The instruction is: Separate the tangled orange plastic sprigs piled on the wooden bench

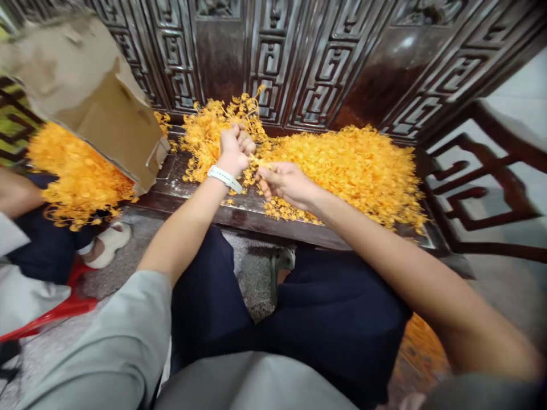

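Bench of dark carved wood [243, 218] spans the view, its seat carrying most of the orange pieces. Tilted cardboard box [92, 108] stands at its left end, with a mass of curly orange pieces [81, 176] at its open side, beside a co-worker's leg. The broad right-hand heap [354, 171] covers much of the seat; a smaller left-hand heap [205, 136] lies behind the left wrist, its curled stems more loosely tangled. Between the two heaps, the left hand [236, 151], wearing a white wristband [224, 179], is curled closed, and the right hand [287, 183] pinches with thumb and finger. Both appear to grip one slender orange piece [258, 163], held just above the seat. Work looks midway: this piece is in hand and plenty lie loose, but which heap is finished and which remains cannot be told.
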`<state>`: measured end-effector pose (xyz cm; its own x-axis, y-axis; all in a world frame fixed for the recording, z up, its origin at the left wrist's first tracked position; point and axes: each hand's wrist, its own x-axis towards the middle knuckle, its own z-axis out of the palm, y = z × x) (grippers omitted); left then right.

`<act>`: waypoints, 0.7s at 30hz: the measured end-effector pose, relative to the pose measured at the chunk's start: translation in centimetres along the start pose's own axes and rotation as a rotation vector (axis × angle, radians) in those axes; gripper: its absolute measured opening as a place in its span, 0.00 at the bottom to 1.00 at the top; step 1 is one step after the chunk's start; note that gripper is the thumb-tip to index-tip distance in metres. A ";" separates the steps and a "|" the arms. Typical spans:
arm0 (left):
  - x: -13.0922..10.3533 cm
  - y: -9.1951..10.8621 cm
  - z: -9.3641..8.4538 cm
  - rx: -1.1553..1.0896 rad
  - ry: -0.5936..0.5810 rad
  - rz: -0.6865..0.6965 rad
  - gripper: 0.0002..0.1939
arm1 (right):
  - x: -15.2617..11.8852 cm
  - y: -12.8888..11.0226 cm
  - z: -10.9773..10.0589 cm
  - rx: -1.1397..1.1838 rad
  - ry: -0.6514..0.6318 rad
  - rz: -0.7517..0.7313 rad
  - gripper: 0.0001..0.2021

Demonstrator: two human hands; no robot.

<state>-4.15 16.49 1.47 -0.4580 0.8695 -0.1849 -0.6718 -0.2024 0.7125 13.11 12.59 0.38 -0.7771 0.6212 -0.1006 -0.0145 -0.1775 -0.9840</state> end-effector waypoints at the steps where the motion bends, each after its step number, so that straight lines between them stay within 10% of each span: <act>1: -0.3 0.1 0.1 -0.002 0.015 -0.025 0.24 | 0.0 -0.2 0.4 0.002 -0.025 0.023 0.22; 7: -1.2 0.1 1.0 -0.029 -0.080 -0.053 0.21 | -2.6 -1.9 0.7 -0.088 -0.076 -0.030 0.27; 13: 0.7 3.9 -2.9 -0.015 0.104 0.115 0.25 | -10.0 -4.9 5.5 -0.292 -0.760 -0.230 0.10; 17: 0.6 5.9 -4.4 0.069 -0.064 0.118 0.26 | -7.1 -5.1 1.4 -0.425 -0.170 -0.444 0.09; 21: 0.0 5.4 -3.6 0.272 -0.220 0.117 0.26 | -1.8 -2.5 -6.2 -0.325 0.673 -0.107 0.38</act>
<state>-9.90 13.82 2.90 -0.3664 0.9297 0.0373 -0.4292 -0.2044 0.8798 18.44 16.67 2.07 -0.2281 0.9731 0.0323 0.1994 0.0792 -0.9767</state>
